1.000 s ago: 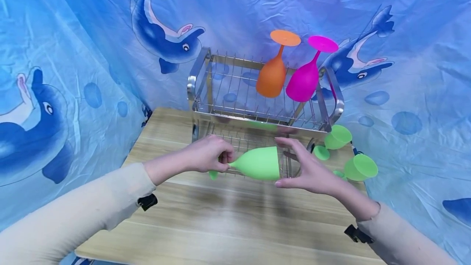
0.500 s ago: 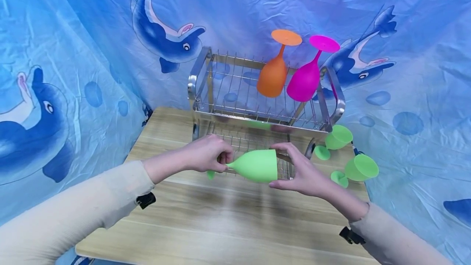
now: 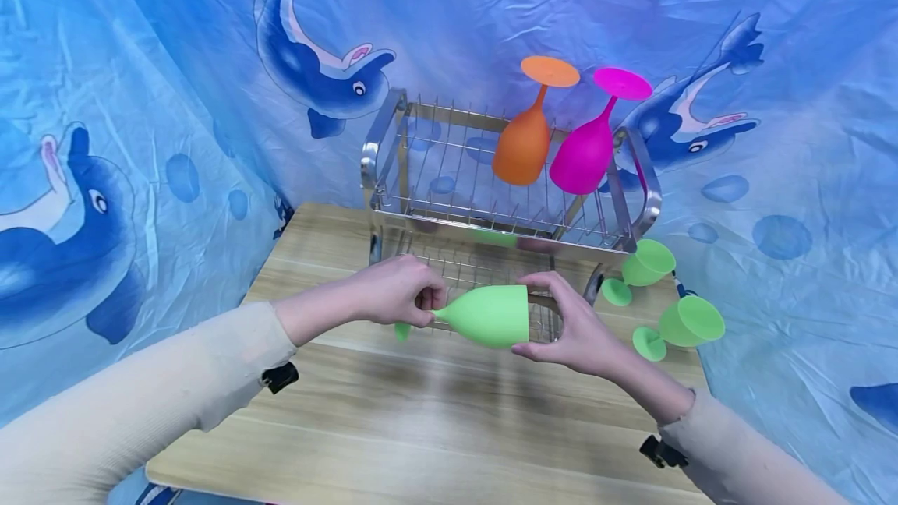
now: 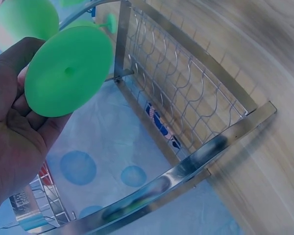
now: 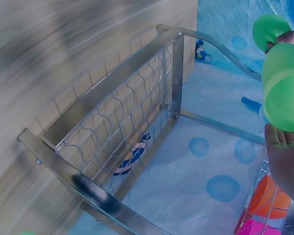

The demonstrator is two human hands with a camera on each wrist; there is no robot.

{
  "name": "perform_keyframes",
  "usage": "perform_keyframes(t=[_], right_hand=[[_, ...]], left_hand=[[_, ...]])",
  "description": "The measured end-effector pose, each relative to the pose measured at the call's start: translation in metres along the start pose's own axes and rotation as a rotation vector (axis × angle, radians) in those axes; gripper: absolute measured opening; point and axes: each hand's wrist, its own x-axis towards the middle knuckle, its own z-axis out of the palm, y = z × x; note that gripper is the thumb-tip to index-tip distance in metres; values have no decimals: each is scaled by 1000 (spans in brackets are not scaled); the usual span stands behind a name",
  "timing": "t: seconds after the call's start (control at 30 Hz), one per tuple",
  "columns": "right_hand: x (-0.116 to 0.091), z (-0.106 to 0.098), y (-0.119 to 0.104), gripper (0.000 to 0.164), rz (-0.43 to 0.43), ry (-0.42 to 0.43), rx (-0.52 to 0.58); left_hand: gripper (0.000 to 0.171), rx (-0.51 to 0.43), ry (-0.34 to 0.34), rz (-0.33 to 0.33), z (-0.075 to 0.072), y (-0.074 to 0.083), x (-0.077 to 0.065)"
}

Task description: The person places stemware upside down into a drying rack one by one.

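A light green plastic wine glass [image 3: 489, 316] lies sideways in the air in front of the rack, its mouth to the right. My left hand [image 3: 403, 292] pinches its thin stem, and the round foot [image 4: 68, 71] shows beyond the fingers in the left wrist view. At the other end my right hand [image 3: 578, 326] holds the bowl by the rim, thumb below and fingers above. In the right wrist view the open mouth [image 5: 286, 104] faces the camera, with fingertips right at its edge.
A two-tier metal dish rack [image 3: 456, 220] stands behind the hands. Upside down on its upper tier are an orange wine glass [image 3: 522, 148] and a magenta wine glass [image 3: 581, 156]. Two more green glasses, one farther back [image 3: 648, 262] and one nearer [image 3: 691, 321], stand at the wooden table's [image 3: 421, 427] right edge.
My right hand has moved left and closed in on the glass's rim. The left hand has kept its pinch on the stem with hardly any movement.
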Motion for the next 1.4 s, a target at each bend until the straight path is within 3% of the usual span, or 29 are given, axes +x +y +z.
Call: perform_keyframes(t=[0.2,0.33,0.63,0.83,0.93,1.07,1.27,1.4], right_hand=[[0,0,2,88,27,32,14],[-2,1,3,87,52,42,54],[-7,2,8,87,103,60,180],[-10,4,11,84,103,79,295],[-11,7,14,83,100,91,347],[-13,14,16,80,90,119,429],[-16,32,17,80,59,170,608],[-16,47,15,80,44,177,762]], left_hand=[[20,-18,9,0,-3,1,1],[16,-9,59,11,-4,1,-2],[34,-13,330,41,-13,3,-35],[41,-102,485,-37,-17,0,-60],[47,-203,549,-103,-9,-4,-71],[49,-425,646,-177,10,-14,-84],[48,-695,787,-147,45,-22,-86],[48,-822,824,-155,63,-18,-84]])
